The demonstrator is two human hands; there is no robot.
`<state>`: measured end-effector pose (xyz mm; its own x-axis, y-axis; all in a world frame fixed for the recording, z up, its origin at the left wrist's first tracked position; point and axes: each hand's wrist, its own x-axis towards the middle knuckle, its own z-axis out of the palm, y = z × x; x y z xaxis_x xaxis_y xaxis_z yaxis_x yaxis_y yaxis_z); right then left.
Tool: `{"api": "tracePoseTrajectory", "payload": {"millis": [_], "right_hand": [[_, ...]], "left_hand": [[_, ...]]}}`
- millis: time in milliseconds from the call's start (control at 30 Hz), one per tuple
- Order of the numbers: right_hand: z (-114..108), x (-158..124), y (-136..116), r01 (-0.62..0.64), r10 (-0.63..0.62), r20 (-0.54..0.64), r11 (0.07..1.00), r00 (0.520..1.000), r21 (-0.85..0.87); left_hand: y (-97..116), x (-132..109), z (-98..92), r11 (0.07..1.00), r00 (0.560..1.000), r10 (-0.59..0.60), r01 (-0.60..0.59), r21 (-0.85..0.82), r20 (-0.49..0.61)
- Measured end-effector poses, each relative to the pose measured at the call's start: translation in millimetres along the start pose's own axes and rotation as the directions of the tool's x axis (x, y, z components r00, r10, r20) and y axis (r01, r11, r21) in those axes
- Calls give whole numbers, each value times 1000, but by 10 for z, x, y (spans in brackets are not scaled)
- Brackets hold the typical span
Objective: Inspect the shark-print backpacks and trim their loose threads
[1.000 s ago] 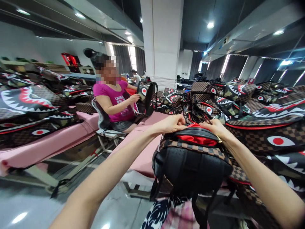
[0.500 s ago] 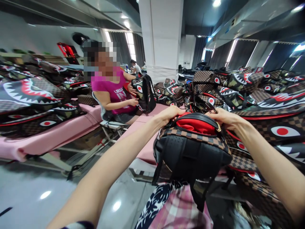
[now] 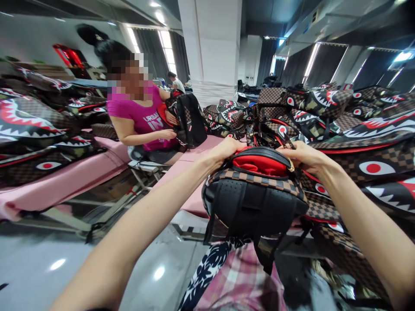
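A black and brown checked backpack (image 3: 256,207) rests before me at the table's edge, its strap side facing me. Its top gapes and shows a red lining (image 3: 259,165). My left hand (image 3: 228,149) is closed on the left end of the opening, fingertips partly hidden behind the bag. On the other side, my right hand (image 3: 300,155) pinches the right end of the opening, near a gold-coloured zip pull (image 3: 291,165). The bag's far side is out of sight.
Across the pink-covered table (image 3: 184,166) a seated co-worker (image 3: 139,112) handles another backpack (image 3: 189,119). Piled shark-print backpacks (image 3: 376,166) crowd my right side. More bags lie on a pink table (image 3: 65,177) at the left. A white pillar (image 3: 212,47) rises behind.
The camera view has shifted slightly, so the scene sits differently. My hands keep their hold on the backpack's opening. The co-worker's backpack has turned, showing more of its strap side.
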<state>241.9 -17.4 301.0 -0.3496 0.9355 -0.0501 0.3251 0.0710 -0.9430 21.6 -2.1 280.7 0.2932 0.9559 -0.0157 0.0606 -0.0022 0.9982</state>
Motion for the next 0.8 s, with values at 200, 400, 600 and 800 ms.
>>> {"api": "tracePoseTrajectory", "payload": {"millis": [200, 400, 600, 800], "right_hand": [[324, 44, -167, 66, -70, -20, 987, 997, -143], [440, 59, -87, 61, -62, -21, 997, 998, -40], [527, 13, -68, 84, -88, -43, 993, 995, -88], [511, 4, -3, 144, -145, -7, 986, 989, -84]], "left_hand": [[4, -458, -19, 887, 909, 357, -258, 382, -217], [-213, -1105, 202, 221, 712, 622, -559, 799, 325], [-4, -1137, 314, 180, 824, 36, -562, 807, 566], [137, -933, 308, 404, 732, -109, -586, 703, 672]]}}
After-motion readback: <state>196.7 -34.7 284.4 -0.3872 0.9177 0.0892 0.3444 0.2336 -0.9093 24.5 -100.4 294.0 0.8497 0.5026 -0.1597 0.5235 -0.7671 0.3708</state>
